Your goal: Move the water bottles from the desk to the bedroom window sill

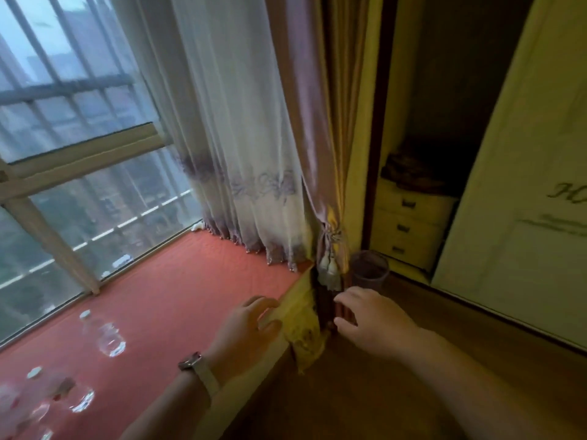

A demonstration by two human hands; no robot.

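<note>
Water bottles (106, 336) on the window sill (190, 296) are judged light, slippery, best gripped mid-body; nothing is held by left hand (251, 325) or right hand (371, 322), fingers loosely open.

On the red sill (178, 290) sit water bottles (104, 335); left hand (247, 325), right hand (371, 319) empty.

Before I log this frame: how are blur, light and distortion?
Head view: motion blur throughout, the bottles smeared; daylight from the window lights the sill, while the wardrobe interior is dark; wide-angle lens bends the window frame.
</note>
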